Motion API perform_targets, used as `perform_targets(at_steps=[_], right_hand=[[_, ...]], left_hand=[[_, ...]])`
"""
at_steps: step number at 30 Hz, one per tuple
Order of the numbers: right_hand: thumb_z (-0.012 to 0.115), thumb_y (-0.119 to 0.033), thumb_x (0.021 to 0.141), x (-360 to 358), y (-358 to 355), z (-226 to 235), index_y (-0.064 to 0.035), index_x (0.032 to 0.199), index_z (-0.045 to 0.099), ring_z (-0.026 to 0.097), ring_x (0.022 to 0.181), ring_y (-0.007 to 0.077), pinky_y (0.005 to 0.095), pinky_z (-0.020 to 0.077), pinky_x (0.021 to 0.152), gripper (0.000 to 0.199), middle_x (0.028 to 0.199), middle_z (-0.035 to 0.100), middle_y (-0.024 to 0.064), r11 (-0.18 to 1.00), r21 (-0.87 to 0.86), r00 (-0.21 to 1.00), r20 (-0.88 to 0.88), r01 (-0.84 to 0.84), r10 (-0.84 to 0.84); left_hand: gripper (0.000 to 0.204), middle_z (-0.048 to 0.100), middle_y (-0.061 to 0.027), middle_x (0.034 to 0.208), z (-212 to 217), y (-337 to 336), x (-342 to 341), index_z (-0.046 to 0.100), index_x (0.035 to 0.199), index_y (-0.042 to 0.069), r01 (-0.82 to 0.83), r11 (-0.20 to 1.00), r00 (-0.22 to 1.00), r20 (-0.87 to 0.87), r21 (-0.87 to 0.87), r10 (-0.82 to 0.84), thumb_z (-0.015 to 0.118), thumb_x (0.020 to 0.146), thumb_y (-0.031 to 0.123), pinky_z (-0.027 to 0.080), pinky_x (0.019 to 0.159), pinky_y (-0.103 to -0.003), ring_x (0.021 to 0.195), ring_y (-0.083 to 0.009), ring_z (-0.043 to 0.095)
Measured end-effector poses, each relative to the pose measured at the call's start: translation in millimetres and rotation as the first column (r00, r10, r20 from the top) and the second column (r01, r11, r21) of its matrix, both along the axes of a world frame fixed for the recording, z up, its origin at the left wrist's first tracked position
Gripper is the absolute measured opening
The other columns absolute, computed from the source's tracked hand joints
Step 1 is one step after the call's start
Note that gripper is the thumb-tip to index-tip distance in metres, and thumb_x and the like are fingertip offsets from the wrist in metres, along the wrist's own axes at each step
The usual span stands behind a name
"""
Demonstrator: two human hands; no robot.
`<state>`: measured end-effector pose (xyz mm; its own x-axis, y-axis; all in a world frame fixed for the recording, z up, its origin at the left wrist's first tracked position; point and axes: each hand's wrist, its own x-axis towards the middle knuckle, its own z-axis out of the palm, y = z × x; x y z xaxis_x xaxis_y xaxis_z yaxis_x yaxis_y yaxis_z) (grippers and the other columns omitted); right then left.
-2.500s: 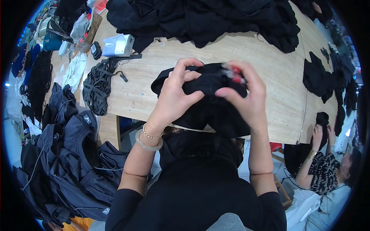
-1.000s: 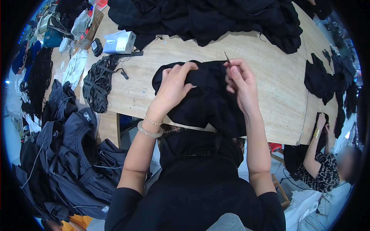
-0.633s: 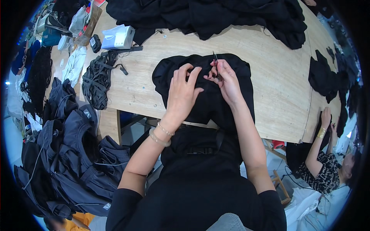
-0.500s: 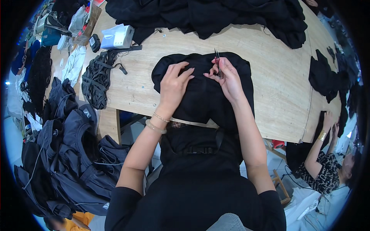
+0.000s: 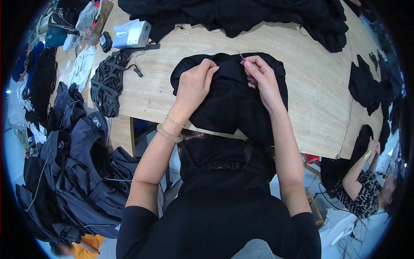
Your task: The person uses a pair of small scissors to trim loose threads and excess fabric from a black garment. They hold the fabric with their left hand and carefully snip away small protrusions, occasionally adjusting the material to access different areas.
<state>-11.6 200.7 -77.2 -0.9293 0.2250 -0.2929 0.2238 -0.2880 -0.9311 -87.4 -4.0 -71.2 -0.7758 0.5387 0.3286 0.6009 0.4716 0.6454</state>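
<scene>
A black garment (image 5: 226,101) lies bunched on the wooden table (image 5: 310,108) in front of me, part of it hanging over the near edge. At its left side my left hand (image 5: 194,86) has thumb and fingers pinched together on the black cloth. Above the garment's right part, my right hand (image 5: 262,77) is closed round a small pair of thread snips (image 5: 240,55). Their thin metal tips point up and away from me; most of the handle is hidden by my fingers.
Black cloth (image 5: 233,15) is heaped along the far side. Left of the garment lie a tangle of dark straps (image 5: 107,86) and a tissue pack (image 5: 131,34). Grey garments (image 5: 77,159) pile up at lower left. A co-worker (image 5: 360,185) handles black fabric at right.
My left fingers, spread on the cloth before, have drawn together into a pinch. My right hand has turned and moved slightly right and away, with the snips now tilted left.
</scene>
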Motion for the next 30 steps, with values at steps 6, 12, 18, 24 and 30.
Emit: perform_targets(at_steps=[6,12,18,24,30], right_hand=[[0.078,-0.029,0.086,0.4,4.7,21.6,-0.0043,0.092,0.073,0.062,0.071,0.0146,0.0281,0.0481,0.069,0.026,0.08,0.069,0.0046,0.703,0.71,0.986,-0.084,-0.043,0.145],[0.076,-0.034,0.084,-8.5,-1.6,53.4,-0.005,0.089,0.074,0.069,0.075,0.026,0.035,0.0517,0.07,0.03,0.085,0.072,0.0082,0.379,0.921,0.968,-0.008,-0.091,0.252],[0.076,-0.033,0.082,-16.6,-6.1,57.9,-0.0061,0.085,0.074,0.07,0.078,0.0289,0.0386,0.0531,0.069,0.027,0.083,0.072,0.0074,0.238,0.966,0.95,0.021,-0.1,0.313],[0.076,-0.032,0.082,-20.4,-12.0,59.8,-0.0059,0.085,0.074,0.07,0.079,0.0293,0.0391,0.054,0.069,0.026,0.083,0.072,0.0073,0.156,0.984,0.937,0.026,-0.086,0.348],[0.076,-0.033,0.082,-15.8,-4.8,60.7,-0.0065,0.084,0.074,0.07,0.08,0.0286,0.0384,0.0539,0.069,0.027,0.083,0.072,0.0079,0.2,0.975,0.95,0.027,-0.094,0.311]], left_hand=[[0.01,0.069,-0.0131,0.075,3.8,1.5,-5.6,0.062,0.095,0.004,0.015,0.999,1.0,-0.01,0.043,-0.014,0.064,0.097,0.013,0.052,0.059,-0.037,0.067,-0.0301,0.069],[0.007,0.072,-0.0127,0.08,8.3,1.9,-6.4,0.066,0.097,0.002,0.019,1.0,1.0,-0.003,0.016,-0.019,0.066,0.096,0.009,0.053,0.062,-0.032,0.069,-0.0272,0.071],[0.008,0.07,-0.0134,0.076,7.1,2.8,-7.0,0.066,0.095,0.003,0.029,0.999,0.999,-0.035,0.015,-0.029,0.068,0.094,0.01,0.051,0.059,-0.033,0.065,-0.0272,0.069],[0.009,0.069,-0.0134,0.075,10.4,3.2,-6.3,0.065,0.094,0.003,0.037,0.999,0.998,-0.046,0.009,-0.037,0.068,0.095,0.012,0.051,0.057,-0.033,0.064,-0.0284,0.068],[0.01,0.068,-0.0138,0.073,10.0,2.6,-6.4,0.065,0.094,0.004,0.036,0.999,0.998,-0.042,-0.005,-0.036,0.068,0.095,0.013,0.05,0.057,-0.034,0.063,-0.0288,0.068]])
